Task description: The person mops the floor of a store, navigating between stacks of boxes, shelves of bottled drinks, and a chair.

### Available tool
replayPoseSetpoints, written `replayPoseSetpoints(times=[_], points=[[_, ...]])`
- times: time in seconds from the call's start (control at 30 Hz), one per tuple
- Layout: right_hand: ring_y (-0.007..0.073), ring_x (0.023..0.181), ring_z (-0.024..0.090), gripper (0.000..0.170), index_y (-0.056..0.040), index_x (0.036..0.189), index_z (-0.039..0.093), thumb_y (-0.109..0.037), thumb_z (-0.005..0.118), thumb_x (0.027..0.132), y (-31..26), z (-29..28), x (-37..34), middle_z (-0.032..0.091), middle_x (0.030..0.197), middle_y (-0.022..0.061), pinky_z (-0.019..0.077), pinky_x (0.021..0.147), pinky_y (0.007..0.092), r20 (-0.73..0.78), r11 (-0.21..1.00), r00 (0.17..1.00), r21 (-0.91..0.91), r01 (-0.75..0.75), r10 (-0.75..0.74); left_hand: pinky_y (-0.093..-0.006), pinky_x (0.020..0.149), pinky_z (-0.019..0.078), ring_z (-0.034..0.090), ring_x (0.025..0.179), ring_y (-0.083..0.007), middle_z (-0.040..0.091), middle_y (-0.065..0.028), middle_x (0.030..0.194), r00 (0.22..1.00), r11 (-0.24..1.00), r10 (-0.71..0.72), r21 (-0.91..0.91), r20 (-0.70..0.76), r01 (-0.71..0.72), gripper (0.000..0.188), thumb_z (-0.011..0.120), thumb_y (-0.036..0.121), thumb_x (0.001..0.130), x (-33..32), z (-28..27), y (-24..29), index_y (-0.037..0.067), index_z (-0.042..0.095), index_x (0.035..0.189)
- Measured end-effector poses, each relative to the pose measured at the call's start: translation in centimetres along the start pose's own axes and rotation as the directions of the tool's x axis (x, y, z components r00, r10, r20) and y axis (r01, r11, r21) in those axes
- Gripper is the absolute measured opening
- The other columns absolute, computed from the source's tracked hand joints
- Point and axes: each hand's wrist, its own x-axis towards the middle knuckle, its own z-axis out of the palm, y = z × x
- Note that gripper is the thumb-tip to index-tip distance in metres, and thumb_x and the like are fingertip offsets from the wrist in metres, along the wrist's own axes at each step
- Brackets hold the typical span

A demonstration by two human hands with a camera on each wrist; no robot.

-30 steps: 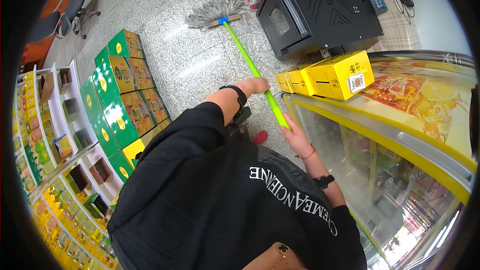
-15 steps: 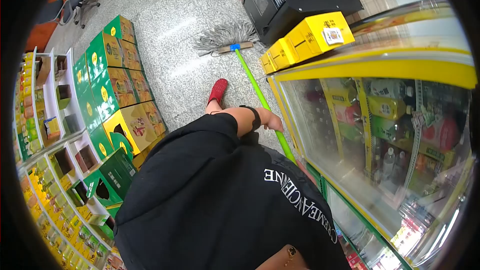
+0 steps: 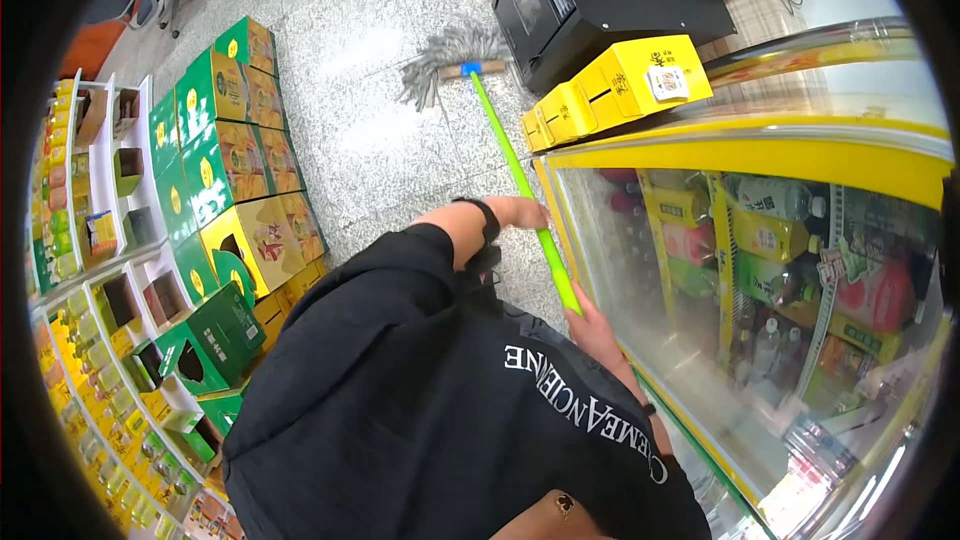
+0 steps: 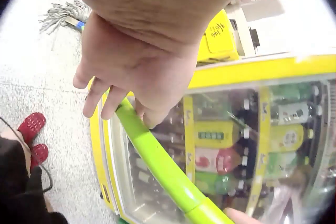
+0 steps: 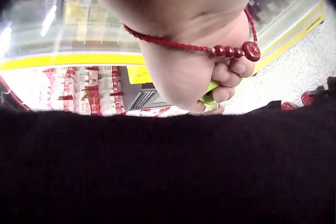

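A mop with a grey string head (image 3: pixel 450 55) lies on the speckled floor ahead in the head view. Its bright green handle (image 3: pixel 505 145) slants back toward the body from a blue joint. Partway down the handle, my left hand (image 3: pixel 520 212) grips it. In the left wrist view, fingers (image 4: pixel 108 100) and thumb lie on either side of the green pole. Lower down, my right hand (image 3: pixel 597 332) holds the handle near its end. The right wrist view shows that hand's fingers curled round the green pole, below a red beaded bracelet (image 5: pixel 226 51).
To the right stands a glass-fronted drinks cooler (image 3: pixel 640 285) with yellow edging. Yellow boxes (image 3: pixel 615 90) sit by its corner, beside a black cabinet (image 3: pixel 610 15). Stacked green cartons (image 3: pixel 215 130) and stocked shelves (image 3: pixel 125 205) line the left. Red shoes (image 4: pixel 33 128) stand on the floor.
The mop head first came nearer along the floor and to the right, then slid slightly farther away. Both hands kept hold of the handle. The head view has shifted; the red shoe has left it.
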Motion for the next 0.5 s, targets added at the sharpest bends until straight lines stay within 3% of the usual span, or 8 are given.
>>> replayPoseSetpoints(times=[0.03, 0.1, 0.23, 0.4, 0.5], points=[[0.0046, 0.050, 0.040, 0.054, -0.0095, 0.133, 0.030, -0.012, 0.051, 0.084, -1.0, 0.5, 1.8, 0.046, 0.065, -0.0041, 0.0350, 0.045, 0.0203, 0.007, 0.994, 0.998, 0.082, -0.069, 0.068, -0.0372, 0.090, 0.0370, 0.052, 0.101, -0.0295, 0.057, -0.0126, 0.107, 0.996, 0.996, -0.085, -0.026, -0.027, 0.084, 0.039, 0.044, 0.032, 0.080, 0.0, -1.6, -0.7, 0.012, 0.053, 0.113], [0.0051, 0.049, 0.041, 0.053, -0.0104, 0.133, 0.031, -0.013, 0.051, 0.084, -2.3, 0.8, 5.8, 0.046, 0.064, -0.0026, 0.0357, 0.045, 0.0207, 0.028, 0.993, 0.999, 0.114, 0.033, -0.036, -0.0367, 0.093, 0.0361, 0.050, 0.106, -0.0295, 0.056, -0.0137, 0.110, 0.969, 0.978, -0.209, -0.035, -0.130, 0.206, 0.040, 0.043, 0.030, 0.082, 0.2, -5.0, -1.8, 0.013, 0.050, 0.117], [0.0057, 0.048, 0.040, 0.053, -0.0125, 0.134, 0.030, -0.014, 0.051, 0.085, -6.6, 0.2, 10.9, 0.045, 0.061, -0.0023, 0.0355, 0.044, 0.0212, 0.061, 0.997, 0.997, 0.055, 0.051, -0.055, -0.0363, 0.093, 0.0357, 0.050, 0.107, -0.0305, 0.054, -0.0188, 0.112, 0.899, 0.950, -0.302, -0.028, -0.317, 0.310, 0.045, 0.042, 0.029, 0.084, 1.1, -7.8, -3.1, 0.011, 0.041, 0.125], [0.0056, 0.046, 0.039, 0.053, -0.0132, 0.135, 0.029, -0.016, 0.050, 0.086, -5.4, -1.0, 10.2, 0.043, 0.060, -0.0031, 0.0349, 0.043, 0.0216, 0.078, 0.991, 0.994, 0.118, 0.064, -0.073, -0.0366, 0.094, 0.0345, 0.048, 0.109, -0.0315, 0.052, -0.0184, 0.116, 0.889, 0.935, -0.353, -0.074, -0.290, 0.347, 0.046, 0.041, 0.031, 0.085, 0.9, -8.0, -0.9, 0.011, 0.040, 0.127], [0.0074, 0.049, 0.043, 0.053, -0.0127, 0.134, 0.031, -0.016, 0.051, 0.084, -0.5, -1.9, 7.2, 0.047, 0.063, -0.0001, 0.0380, 0.046, 0.0236, 0.014, 0.996, 0.997, -0.038, 0.076, -0.075, -0.0375, 0.096, 0.0334, 0.046, 0.112, -0.0290, 0.050, -0.0155, 0.119, 0.930, 0.945, -0.319, 0.017, -0.183, 0.327, 0.044, 0.043, 0.034, 0.084, 0.5, -4.8, 2.1, 0.013, 0.047, 0.122]])
